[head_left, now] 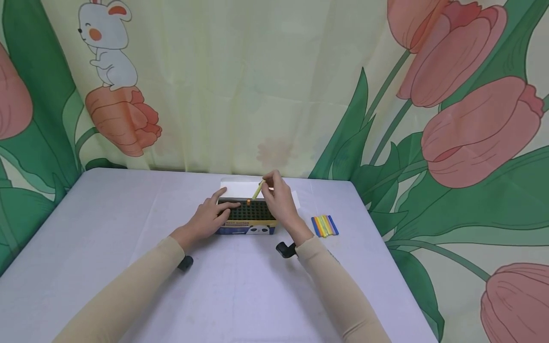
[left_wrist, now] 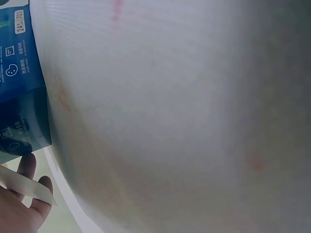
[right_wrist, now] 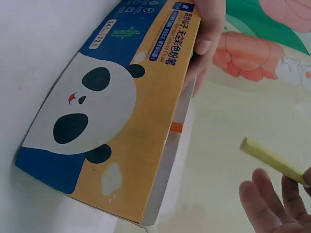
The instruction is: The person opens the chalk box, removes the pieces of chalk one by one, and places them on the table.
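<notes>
A chalk box [right_wrist: 160,92] with a panda picture stands on the table, its top uncovered over a dark grid of holes [head_left: 244,211]. One orange chalk stick [head_left: 249,202] pokes up from the grid. My right hand [head_left: 278,197] pinches a yellow chalk stick [right_wrist: 272,160] above the box's back right part, tilted and apart from the holes. My left hand [head_left: 208,215] rests on the box's left end with fingers spread, one stretched over the grid. In the left wrist view, its fingers [left_wrist: 43,194] show beside a white flap and the box's blue end.
Right of the box, a row of several coloured chalk sticks [head_left: 324,226] lies on the white-covered table [head_left: 107,228]. The white lid flap [head_left: 236,188] stands behind the box. A curtain [head_left: 231,95] with printed tulips and a rabbit hangs at the table's back edge.
</notes>
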`<state>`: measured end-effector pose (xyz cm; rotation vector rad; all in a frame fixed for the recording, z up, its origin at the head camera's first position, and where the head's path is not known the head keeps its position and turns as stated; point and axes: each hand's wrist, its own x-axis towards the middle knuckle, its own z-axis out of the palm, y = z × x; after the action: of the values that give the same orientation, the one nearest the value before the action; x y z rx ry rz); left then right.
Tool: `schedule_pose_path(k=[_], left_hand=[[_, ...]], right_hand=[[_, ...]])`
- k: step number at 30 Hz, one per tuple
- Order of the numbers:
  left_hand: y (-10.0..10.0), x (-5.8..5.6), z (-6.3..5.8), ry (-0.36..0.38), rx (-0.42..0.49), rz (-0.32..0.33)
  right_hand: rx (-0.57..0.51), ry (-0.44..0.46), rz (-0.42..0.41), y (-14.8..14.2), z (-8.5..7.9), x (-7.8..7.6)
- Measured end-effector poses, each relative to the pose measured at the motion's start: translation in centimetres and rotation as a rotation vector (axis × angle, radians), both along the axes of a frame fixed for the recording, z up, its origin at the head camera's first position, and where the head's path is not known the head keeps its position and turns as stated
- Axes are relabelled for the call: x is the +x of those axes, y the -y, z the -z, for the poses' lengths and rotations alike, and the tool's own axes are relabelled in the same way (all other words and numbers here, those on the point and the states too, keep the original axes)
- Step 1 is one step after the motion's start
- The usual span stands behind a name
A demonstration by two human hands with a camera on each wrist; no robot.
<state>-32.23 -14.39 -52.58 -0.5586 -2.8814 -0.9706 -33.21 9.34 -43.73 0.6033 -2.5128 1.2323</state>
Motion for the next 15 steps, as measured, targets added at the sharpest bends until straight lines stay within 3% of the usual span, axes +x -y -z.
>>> schedule_pose_path(k=[7,15], left_hand=[[-0.1,0.0,-0.2,0.001,0.000,0.001],[0.0,0.2,-0.2,-0.003,-0.001,0.005]], right_hand=[[-0.092,0.021,0.005,-0.8,-0.5,0.2],[-0.096,-0.011,0.070,-2.4,-0.7,0.0]])
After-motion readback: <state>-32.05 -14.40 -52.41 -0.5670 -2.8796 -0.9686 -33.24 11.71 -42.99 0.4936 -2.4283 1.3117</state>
